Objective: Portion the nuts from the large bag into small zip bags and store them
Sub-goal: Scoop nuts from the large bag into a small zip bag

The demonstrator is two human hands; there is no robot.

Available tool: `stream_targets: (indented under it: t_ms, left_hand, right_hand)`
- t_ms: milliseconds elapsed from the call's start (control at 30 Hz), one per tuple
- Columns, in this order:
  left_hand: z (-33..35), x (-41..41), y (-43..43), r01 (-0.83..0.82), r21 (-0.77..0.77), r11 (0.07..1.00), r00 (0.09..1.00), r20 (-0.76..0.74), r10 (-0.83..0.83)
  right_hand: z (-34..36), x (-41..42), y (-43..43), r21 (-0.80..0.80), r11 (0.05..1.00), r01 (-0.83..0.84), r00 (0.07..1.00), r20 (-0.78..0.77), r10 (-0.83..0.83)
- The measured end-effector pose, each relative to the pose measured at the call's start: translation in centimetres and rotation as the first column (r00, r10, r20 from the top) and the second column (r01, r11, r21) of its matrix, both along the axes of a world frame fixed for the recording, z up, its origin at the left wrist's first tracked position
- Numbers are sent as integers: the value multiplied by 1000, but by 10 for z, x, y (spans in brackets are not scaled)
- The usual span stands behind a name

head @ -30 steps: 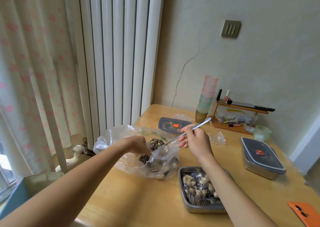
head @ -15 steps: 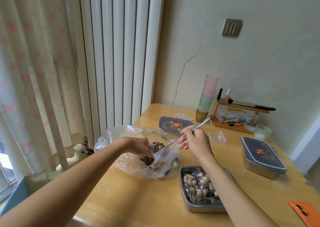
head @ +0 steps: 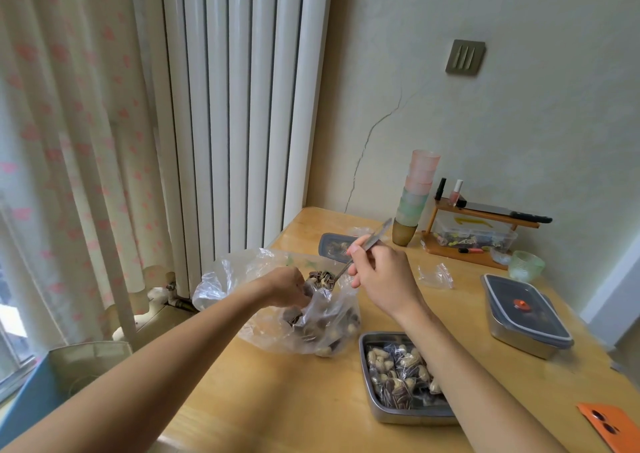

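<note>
A large clear plastic bag (head: 239,286) of striped seeds and peanuts lies on the wooden table (head: 277,400) at the left. My left hand (head: 285,286) is inside its mouth, gripping a small zip bag (head: 313,309) that it partly hides. My right hand (head: 381,277) holds a metal spoon (head: 372,239) by the handle; the bowl (head: 322,278), heaped with seeds, is just above the small bag. An open steel tray (head: 369,393) in front holds several filled small bags.
A lidded steel container (head: 526,314) stands at the right, another lidded one (head: 332,244) behind the bag. An empty zip bag (head: 436,275), stacked cups (head: 415,196), a wooden rack (head: 481,231), a green bowl (head: 526,265) and an orange phone (head: 613,425) are also on the table.
The spoon's bowl has risen with a heap of seeds and moved over the small bag in my left hand. Both hands have barely shifted.
</note>
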State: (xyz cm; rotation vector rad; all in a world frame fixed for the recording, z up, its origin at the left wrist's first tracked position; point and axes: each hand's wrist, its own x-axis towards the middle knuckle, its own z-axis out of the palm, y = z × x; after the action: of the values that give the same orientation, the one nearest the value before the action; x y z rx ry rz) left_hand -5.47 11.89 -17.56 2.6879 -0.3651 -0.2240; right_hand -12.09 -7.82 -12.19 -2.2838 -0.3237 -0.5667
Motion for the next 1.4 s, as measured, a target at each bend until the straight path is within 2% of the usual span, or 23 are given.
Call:
stream_targets:
  t_ms: [167,300,700,933,1167,1400]
  left_hand:
    - [-6,-11,-7,-63,-142,988,997,-48,57]
    - [-9,-16,-9,-91,-240,966,995,-48,82]
    - [-20,-12,-4,-150,-432,889,988,-100,117]
    - [-26,-9,-1,-163,-468,869,984,-138,111]
    - [-23,-12,0,-118,-573,811,983,-183,14]
    - [-24,-11,-1,-118,-545,830,990,-128,57]
  right_hand:
    - [4,-5,10,-251,959,-134,986,62,154]
    - [1,-5,16,-330,926,-185,969,95,228]
    - [-3,-4,19,-316,946,-73,937,303,174]
    - [-6,0,18,-351,918,-184,941,207,268]
    - [-6,-1,21,-343,923,-172,942,218,256]
    - [-4,1,18,-306,950,-68,948,276,156]
